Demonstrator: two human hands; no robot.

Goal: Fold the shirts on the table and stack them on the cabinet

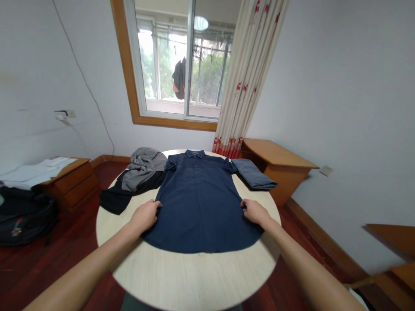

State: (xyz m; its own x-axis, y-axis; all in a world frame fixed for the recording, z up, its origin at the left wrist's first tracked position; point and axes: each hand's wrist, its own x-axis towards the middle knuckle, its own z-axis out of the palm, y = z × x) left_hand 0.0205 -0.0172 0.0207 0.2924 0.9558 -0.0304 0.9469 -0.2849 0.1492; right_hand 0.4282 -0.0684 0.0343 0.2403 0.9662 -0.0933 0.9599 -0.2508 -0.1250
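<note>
A dark navy short-sleeved shirt (pixel 197 203) lies spread front side up, its collar toward the window and its curved hem toward me. My left hand (pixel 146 216) pinches its left side edge above the hem. On the opposite edge, my right hand (pixel 256 211) grips the fabric with thumb and fingers together. The buttoned front runs down the middle, and the cloth looks mostly smooth. Both sleeves rest near the far end of the table, the right one close to a folded grey garment (pixel 253 172).
The round pale table (pixel 194 280) carries a rumpled grey garment (pixel 145 166) and a black cloth (pixel 113 198) at its left. Behind it stand a wooden desk (pixel 279 153) and a curtain (pixel 249 77). Left on the floor are a drawer cabinet (pixel 76 183) and a black bag (pixel 26 216).
</note>
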